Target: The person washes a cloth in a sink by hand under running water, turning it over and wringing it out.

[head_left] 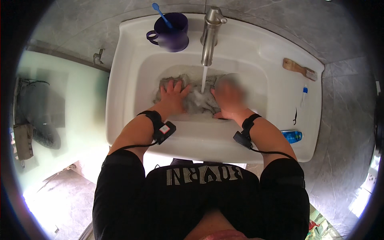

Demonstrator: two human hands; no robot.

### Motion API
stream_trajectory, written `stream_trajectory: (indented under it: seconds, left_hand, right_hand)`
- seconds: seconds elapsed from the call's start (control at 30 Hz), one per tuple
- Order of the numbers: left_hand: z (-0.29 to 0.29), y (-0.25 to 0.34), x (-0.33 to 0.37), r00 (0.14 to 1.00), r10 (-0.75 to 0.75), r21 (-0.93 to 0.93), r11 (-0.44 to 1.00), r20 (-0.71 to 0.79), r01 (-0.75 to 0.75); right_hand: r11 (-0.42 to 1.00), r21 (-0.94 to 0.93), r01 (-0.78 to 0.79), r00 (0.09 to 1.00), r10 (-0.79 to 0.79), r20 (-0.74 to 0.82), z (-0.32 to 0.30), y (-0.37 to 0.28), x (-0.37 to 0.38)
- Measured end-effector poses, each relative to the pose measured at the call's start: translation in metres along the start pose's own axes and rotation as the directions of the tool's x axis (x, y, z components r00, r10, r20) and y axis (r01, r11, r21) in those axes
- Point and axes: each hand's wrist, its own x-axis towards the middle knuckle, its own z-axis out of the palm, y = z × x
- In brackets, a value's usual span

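A grey wet cloth (198,103) lies bunched in the water of the white sink basin (140,86). On its left part rests my left hand (173,97), palm down with the fingers spread. My right hand (230,100) presses at the cloth's right side; a blur covers much of it, but two of its digits show apart. Between the hands, water runs from the metal faucet (209,40) onto the cloth. Neither hand visibly grips the fabric. Black bands with small boxes and cables sit on both my forearms.
A purple mug (173,34) holding a blue toothbrush (161,14) stands on the sink's back left rim. Along the right rim lie a wooden brush (298,68), a small blue-capped tube (305,95), a thin black strip (295,116) and a blue tube (292,137).
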Motion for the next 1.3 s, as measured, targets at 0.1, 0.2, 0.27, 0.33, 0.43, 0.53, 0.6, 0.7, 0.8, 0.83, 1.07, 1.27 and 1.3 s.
stream_trajectory:
  seconds: [0.1, 0.2, 0.27, 0.33, 0.43, 0.53, 0.6, 0.7, 0.8, 0.83, 1.07, 1.27, 1.3]
  left_hand:
    - [-0.012, -0.004, 0.003, 0.997, 0.050, 0.095, 0.994, 0.061, -0.056]
    - [0.003, -0.010, 0.012, 0.998, -0.026, 0.074, 0.997, -0.059, 0.031]
    - [0.012, -0.006, 0.017, 0.981, -0.103, 0.016, 0.994, -0.163, 0.107]
    - [0.009, -0.004, 0.014, 0.993, 0.100, 0.125, 0.986, 0.070, -0.108]
    - [0.000, -0.008, 0.011, 0.998, -0.038, 0.088, 0.995, -0.059, 0.043]
    - [-0.005, 0.006, -0.003, 0.995, 0.075, 0.075, 0.994, 0.070, -0.081]
    - [-0.019, 0.005, -0.011, 0.992, 0.097, 0.047, 0.994, 0.076, -0.101]
    - [-0.016, -0.001, -0.011, 0.998, 0.047, -0.048, 0.998, 0.034, -0.046]
    - [0.004, -0.010, -0.002, 0.999, 0.033, -0.099, 0.995, 0.006, -0.032]
    - [0.008, -0.014, -0.001, 0.996, 0.088, -0.083, 0.993, 0.017, -0.087]
    - [-0.039, -0.017, -0.032, 0.940, 0.096, -0.178, 0.971, -0.326, -0.161]
    - [-0.119, 0.015, -0.081, 0.676, 0.257, -0.155, 0.860, -0.691, -0.486]
    - [-0.131, 0.019, -0.088, 0.590, 0.291, -0.100, 0.835, -0.753, -0.541]
  right_hand:
    - [0.998, -0.021, 0.061, 0.998, -0.061, -0.018, -0.004, 0.005, 0.008]
    - [0.999, 0.029, -0.015, 0.996, 0.017, -0.088, -0.013, -0.003, 0.021]
    - [0.982, -0.177, -0.059, 0.983, 0.026, -0.179, 0.004, -0.024, 0.025]
    - [0.987, -0.134, 0.083, 0.990, -0.098, -0.106, -0.001, -0.016, 0.026]
    - [0.994, -0.003, 0.108, 0.987, -0.108, -0.118, -0.008, -0.011, 0.032]
    - [0.998, -0.035, 0.053, 0.992, -0.056, -0.115, -0.004, -0.032, 0.031]
    - [0.982, -0.146, 0.117, 0.992, -0.124, -0.035, -0.010, -0.033, 0.029]
    - [0.969, -0.038, 0.246, 0.968, -0.243, 0.066, -0.027, -0.018, 0.024]
    - [0.995, -0.043, 0.088, 0.992, -0.091, -0.092, -0.012, -0.018, 0.021]
    - [0.977, -0.029, 0.212, 0.975, -0.214, -0.053, -0.014, -0.010, 0.018]
    - [0.966, 0.235, 0.107, 0.991, -0.085, -0.103, -0.011, 0.009, 0.006]
    - [0.861, 0.483, 0.161, 0.976, -0.066, -0.208, -0.030, -0.005, -0.009]
    - [0.862, 0.474, 0.178, 0.971, -0.077, -0.225, -0.032, -0.005, -0.009]
